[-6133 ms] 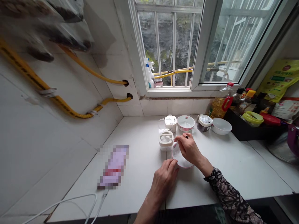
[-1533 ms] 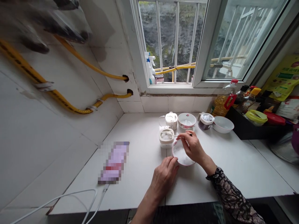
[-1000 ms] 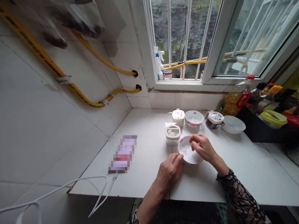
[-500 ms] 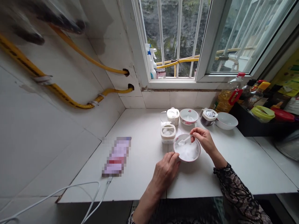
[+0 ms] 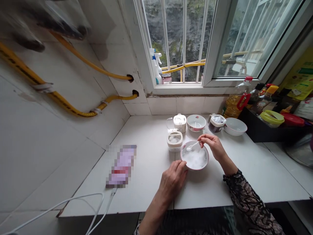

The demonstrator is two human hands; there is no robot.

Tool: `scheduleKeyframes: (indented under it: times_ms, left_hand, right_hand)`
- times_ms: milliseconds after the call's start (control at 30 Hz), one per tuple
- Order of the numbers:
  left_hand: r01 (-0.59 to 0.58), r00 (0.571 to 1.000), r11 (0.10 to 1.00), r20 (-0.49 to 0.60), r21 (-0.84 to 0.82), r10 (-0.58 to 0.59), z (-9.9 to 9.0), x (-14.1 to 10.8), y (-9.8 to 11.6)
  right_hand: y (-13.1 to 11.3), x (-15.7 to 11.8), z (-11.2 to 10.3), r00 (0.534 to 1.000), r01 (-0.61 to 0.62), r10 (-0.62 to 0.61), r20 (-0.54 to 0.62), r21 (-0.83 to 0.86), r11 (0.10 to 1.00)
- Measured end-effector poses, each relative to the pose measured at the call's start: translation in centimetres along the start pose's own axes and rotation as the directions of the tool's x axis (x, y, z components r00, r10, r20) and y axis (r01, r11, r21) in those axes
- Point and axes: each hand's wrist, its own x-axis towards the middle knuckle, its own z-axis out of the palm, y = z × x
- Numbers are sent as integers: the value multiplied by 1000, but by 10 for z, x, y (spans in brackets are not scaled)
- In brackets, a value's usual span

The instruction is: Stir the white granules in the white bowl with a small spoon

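Observation:
A bowl [image 5: 195,167] of white granules stands on the white tiled counter. My left hand [image 5: 173,178] grips its near left rim, with the fingers closed at the edge. Between the fingertips of my right hand [image 5: 212,145] is the handle of a small white spoon [image 5: 190,147], its scoop over the far left part of the bowl. Just beyond the bowl, on the left, sits a square white-lidded jar [image 5: 174,142] with pale contents.
Behind are another white jar [image 5: 180,122], a flowered bowl [image 5: 196,124], a dark-filled jar [image 5: 216,123] and a plain white bowl [image 5: 235,127]. An oil bottle [image 5: 236,101] stands by a black box [image 5: 259,125] of bottles. A blurred phone [image 5: 121,166] with a white cable [image 5: 102,195] lies left.
The spoon has shifted slightly toward the far rim of the bowl and its tilt has changed a little. My left hand stays on the rim. The view has moved slightly.

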Motion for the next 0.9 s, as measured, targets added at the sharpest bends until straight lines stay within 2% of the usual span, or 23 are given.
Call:
scheduleKeyframes:
  times_ms: [200, 367, 500, 600, 667, 733, 800, 833, 900]
  left_hand:
    - [-1, 1000, 1000, -5, -9, 1, 0, 0, 0]
    - [-10, 1000, 1000, -17, -3, 10, -1, 1, 0]
    - [-8, 1000, 1000, -20, -3, 8, -2, 2, 1]
    - [-6, 1000, 1000, -19, -2, 6, -1, 1, 1]
    - [-6, 1000, 1000, -18, 1, 6, -1, 1, 1]
    - [-5, 1000, 1000, -21, 5, 6, -1, 2, 1]
    - [-4, 1000, 1000, -19, 6, 4, -2, 2, 1]
    - [-4, 1000, 1000, -18, 6, 4, -2, 3, 2]
    - [-6, 1000, 1000, -17, 3, 6, -3, 3, 2]
  right_hand:
    - [2, 1, -2, 1000, 11, -11, 8, 5, 1000]
    - [6, 2, -2, 998, 45, -44, -37, 52, 998]
    - [7, 1, 7, 988, 138, -138, -66, 7, 990]
    - [9, -3, 18, 964, 255, -261, -53, -108, 961]
    - [10, -5, 25, 924, 368, -381, 4, -271, 889]
    - [11, -7, 30, 853, 505, -504, 132, -451, 736]
    - [10, -8, 32, 773, 610, -581, 255, -553, 568]
    - [9, -8, 32, 745, 637, -604, 284, -572, 517]
    - [7, -9, 30, 723, 647, -640, 262, -581, 493]
